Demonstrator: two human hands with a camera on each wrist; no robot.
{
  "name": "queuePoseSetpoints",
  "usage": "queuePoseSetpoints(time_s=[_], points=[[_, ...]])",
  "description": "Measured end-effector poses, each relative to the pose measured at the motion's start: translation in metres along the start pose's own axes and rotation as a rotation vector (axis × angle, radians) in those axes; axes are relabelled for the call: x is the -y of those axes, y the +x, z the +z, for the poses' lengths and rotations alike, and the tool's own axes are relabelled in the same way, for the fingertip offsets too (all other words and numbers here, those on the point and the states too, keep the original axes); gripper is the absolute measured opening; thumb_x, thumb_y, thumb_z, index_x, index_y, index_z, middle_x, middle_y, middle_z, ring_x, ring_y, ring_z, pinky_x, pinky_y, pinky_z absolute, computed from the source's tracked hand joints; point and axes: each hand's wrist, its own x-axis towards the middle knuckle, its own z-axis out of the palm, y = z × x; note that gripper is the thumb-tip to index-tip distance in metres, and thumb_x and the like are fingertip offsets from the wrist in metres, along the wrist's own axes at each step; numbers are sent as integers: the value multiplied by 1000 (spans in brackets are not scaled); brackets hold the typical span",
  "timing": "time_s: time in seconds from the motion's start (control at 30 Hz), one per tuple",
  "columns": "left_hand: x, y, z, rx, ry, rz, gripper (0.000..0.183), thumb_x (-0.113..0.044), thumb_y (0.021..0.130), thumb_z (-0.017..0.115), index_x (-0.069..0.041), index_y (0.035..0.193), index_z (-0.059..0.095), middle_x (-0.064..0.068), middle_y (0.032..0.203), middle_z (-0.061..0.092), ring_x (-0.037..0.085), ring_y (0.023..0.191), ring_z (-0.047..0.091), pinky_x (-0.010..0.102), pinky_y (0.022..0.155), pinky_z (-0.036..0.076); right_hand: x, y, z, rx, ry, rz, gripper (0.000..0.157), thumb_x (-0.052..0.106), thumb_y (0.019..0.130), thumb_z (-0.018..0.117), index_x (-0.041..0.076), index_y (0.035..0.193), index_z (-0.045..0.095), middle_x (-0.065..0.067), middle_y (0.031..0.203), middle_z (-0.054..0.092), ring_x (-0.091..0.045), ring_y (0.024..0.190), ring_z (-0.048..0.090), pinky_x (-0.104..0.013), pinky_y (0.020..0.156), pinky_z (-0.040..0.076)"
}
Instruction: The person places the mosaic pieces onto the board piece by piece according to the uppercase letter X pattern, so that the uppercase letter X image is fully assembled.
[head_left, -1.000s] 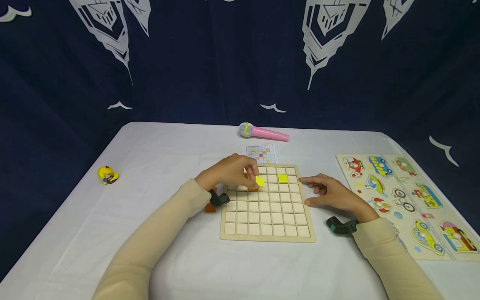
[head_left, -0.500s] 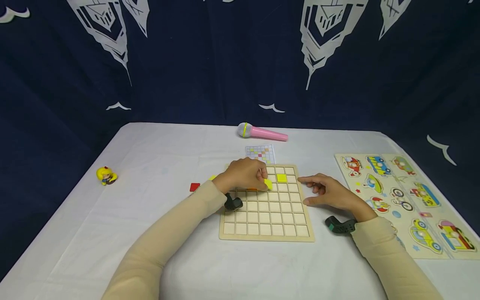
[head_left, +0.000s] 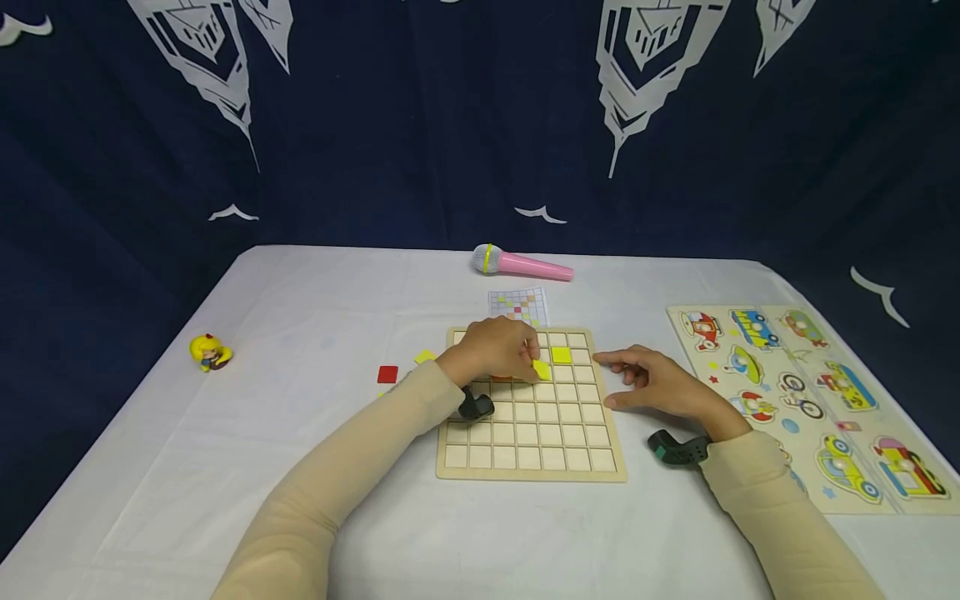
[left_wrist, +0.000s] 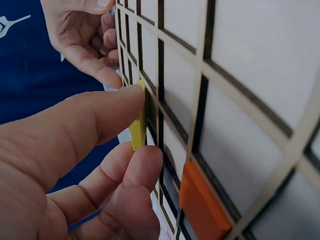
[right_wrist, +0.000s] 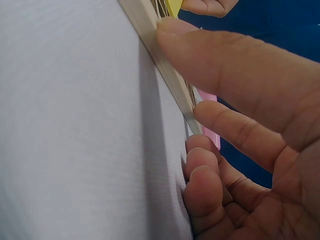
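"Pinched: the left hand point(head_left: 498, 346) has a yellow tile point(head_left: 542, 370) between its thumb and fingertips."

"Where is that tile, exactly?"

"At the far half of the board point(head_left: 524, 435), tilted against the cells. I can't tell whether its lower edge touches the wood."

"And the right hand point(head_left: 660, 385)?"

"Grasping nothing. Thumb and forefinger, spread apart, touch the board's right edge; the other fingers curl loosely beside it."

"What else is on the board?"

"Another yellow tile point(head_left: 561, 356) lies flat in a cell, just beyond the pinched one and to its right. An orange tile point(left_wrist: 202, 202) sits at a cell near the left hand, clear in the left wrist view; from the head view the hand hides most of it."

"Left of the board?"

"One red tile point(head_left: 387, 374), flat on the table point(head_left: 187, 467), and near it a yellow piece point(head_left: 424, 356) partly hidden by the left sleeve point(head_left: 352, 467)."

"Past the far edge?"

"First a card point(head_left: 517, 307) printed with a coloured grid, then a pink microphone point(head_left: 522, 263) on its side."

"And farther out?"

"To the right, a puzzle point(head_left: 817, 425) with vehicle pictures. Well apart on the left, a small figure point(head_left: 211, 353), mostly yellow."
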Motion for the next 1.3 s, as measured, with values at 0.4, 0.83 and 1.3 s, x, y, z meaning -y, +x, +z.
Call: queuePoseSetpoints(time_s=[0.4, 0.83, 1.3], points=[[-3, 3, 4, 15, 44, -22, 25, -33, 89, 90, -20, 106, 77, -12, 86, 68, 8, 80, 59, 38, 81, 49, 2, 1, 1, 5, 2, 3, 65, 8, 90, 87, -10, 146, 59, -12, 113, 57, -18, 92, 49, -24, 78, 45], [5, -7, 2, -37, 34, -22, 31, -34, 92, 87, -22, 118, 76, -18, 88, 70, 12, 92, 65, 42, 84, 51, -1, 1, 0, 6, 12, -12, 65, 6, 90, 87, -10, 146, 59, -12, 113, 57, -18, 91, 48, -25, 78, 45], [40, -54, -11, -269, -85, -4, 34, -27, 96, 81, -19, 128, 77, -10, 103, 77, 13, 91, 68, 41, 81, 53, 1, -1, -1, 8, 13, -5, 65, 6, 90, 86, -10, 147, 59, -13, 115, 57, -18, 91, 48, -25, 78, 44]])
